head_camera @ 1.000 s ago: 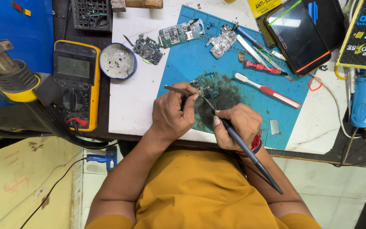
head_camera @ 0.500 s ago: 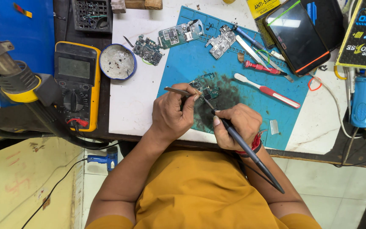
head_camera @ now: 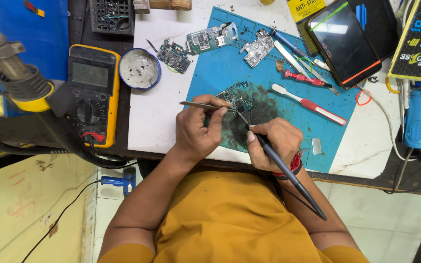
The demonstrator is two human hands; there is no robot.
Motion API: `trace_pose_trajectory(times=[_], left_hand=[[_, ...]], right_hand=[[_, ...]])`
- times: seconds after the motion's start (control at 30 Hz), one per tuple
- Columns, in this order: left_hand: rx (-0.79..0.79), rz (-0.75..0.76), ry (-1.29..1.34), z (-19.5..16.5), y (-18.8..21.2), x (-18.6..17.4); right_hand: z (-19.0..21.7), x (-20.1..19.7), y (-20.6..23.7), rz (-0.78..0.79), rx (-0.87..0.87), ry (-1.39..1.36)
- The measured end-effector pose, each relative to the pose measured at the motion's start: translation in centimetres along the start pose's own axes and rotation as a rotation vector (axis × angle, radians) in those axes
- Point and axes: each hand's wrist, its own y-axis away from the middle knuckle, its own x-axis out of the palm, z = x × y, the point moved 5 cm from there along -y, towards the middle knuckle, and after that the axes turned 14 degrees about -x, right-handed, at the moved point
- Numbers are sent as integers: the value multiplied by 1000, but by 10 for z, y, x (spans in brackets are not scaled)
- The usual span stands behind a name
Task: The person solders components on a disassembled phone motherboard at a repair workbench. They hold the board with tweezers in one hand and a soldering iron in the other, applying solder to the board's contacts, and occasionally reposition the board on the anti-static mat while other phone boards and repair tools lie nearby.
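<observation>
A white worktop (head_camera: 157,122) was seen from above, with a blue mat (head_camera: 220,68) laid across its right part and a dark, sooty stain at the mat's near middle. Pale tiled floor (head_camera: 381,214) showed at the near right, and a yellowish surface (head_camera: 30,209) at the near left.

On the stain lay a small green board (head_camera: 237,100), flat, irregular in outline and studded with tiny parts. The left hand (head_camera: 198,129) was closed around thin metal tweezers (head_camera: 203,104); their long axis ran nearly left to right, the tips pointing right toward the board. The right hand (head_camera: 271,143) was wrapped around a slim dark iron (head_camera: 288,178), held like a pen; its long axis ran diagonally, the tip pointing far and left onto the board's near edge, the tail trailing near and right over the worktop's edge. A red band was worn at the right wrist.

Farther off on the mat were placed two more boards (head_camera: 205,39), a silvery shield (head_camera: 257,48), a red screwdriver (head_camera: 305,78) and a white-and-red toothbrush (head_camera: 310,104). A black phone (head_camera: 342,41) with a glossy screen lay at the far right. To the left were set a round blue tin (head_camera: 140,68) with whitish contents and a yellow-cased multimeter (head_camera: 91,95). A hot-air nozzle (head_camera: 13,73) with a yellow collar was seen at the far left.
</observation>
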Motion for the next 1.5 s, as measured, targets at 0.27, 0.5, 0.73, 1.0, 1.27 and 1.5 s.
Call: trace_pose_trajectory(times=[0.27, 0.5, 0.73, 1.0, 1.27, 1.5], left_hand=[[5, -324, 160, 26, 0, -73], [-45, -457, 97, 45, -15, -111], [-37, -463, 39, 45, -16, -107], [-17, -442, 28, 46, -17, -106], [-13, -466, 139, 50, -13, -111], [-57, -271, 278, 36, 3, -70]], right_hand=[[-2, 0, 0, -38, 2, -10], [-3, 1, 1, -40, 17, -1], [-2, 2, -1, -40, 10, -1], [-3, 1, -1, -37, 21, -2], [-3, 1, 0, -53, 29, -4], [-9, -2, 5, -161, 55, 93]])
